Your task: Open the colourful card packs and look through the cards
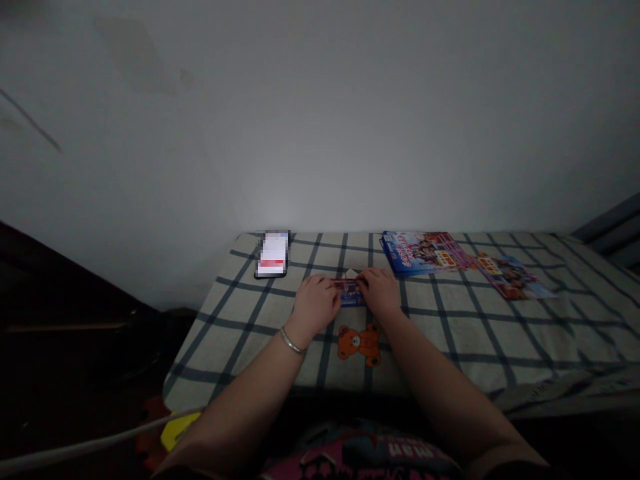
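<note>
A small piece of printed paper (350, 301), purple and blue, lies on the checked tablecloth between my two hands. My left hand (317, 300) has its fingers bent over the paper's left end. At the other end, my right hand (379, 290) grips the paper with thumb and fingers curled in. A white pointed corner (351, 273) sticks up behind the paper, close to my right fingertips. My fingers cover both ends, so the paper's full shape is hidden. An orange bear picture (359, 344) is on the cloth just in front of the hands.
A lit phone (273, 254) lies at the back left. To the back right is a stack of colourful printed leaflets (423, 252), with a single leaflet (515, 277) beside it. The checked tablecloth (240, 307) reaches the pale wall (320, 133). A pale cable (100, 441) crosses the lower left.
</note>
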Tool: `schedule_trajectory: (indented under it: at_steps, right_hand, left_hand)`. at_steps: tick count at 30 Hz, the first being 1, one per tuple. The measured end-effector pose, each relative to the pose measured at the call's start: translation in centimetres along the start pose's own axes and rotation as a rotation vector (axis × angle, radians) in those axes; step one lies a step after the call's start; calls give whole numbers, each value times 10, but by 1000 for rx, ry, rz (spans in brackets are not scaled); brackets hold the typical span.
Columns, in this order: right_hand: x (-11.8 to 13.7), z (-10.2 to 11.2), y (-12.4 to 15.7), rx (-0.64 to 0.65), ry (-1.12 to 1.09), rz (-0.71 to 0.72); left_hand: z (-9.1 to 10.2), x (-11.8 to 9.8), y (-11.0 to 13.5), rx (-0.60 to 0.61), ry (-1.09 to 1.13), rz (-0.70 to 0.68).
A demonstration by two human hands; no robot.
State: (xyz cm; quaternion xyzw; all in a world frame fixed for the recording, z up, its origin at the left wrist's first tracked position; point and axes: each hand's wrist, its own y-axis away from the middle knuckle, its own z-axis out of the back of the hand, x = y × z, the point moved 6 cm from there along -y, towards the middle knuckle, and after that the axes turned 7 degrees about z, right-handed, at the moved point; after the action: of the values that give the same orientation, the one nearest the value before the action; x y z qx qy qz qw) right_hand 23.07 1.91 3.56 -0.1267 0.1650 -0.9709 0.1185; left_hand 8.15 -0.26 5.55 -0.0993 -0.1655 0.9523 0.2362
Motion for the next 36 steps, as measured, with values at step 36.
schedule_trajectory:
  at_steps: [36]
  right_hand:
    - [0, 0, 1, 7, 3, -10]
  left_hand:
    - [-12, -12, 5, 85, 75, -200]
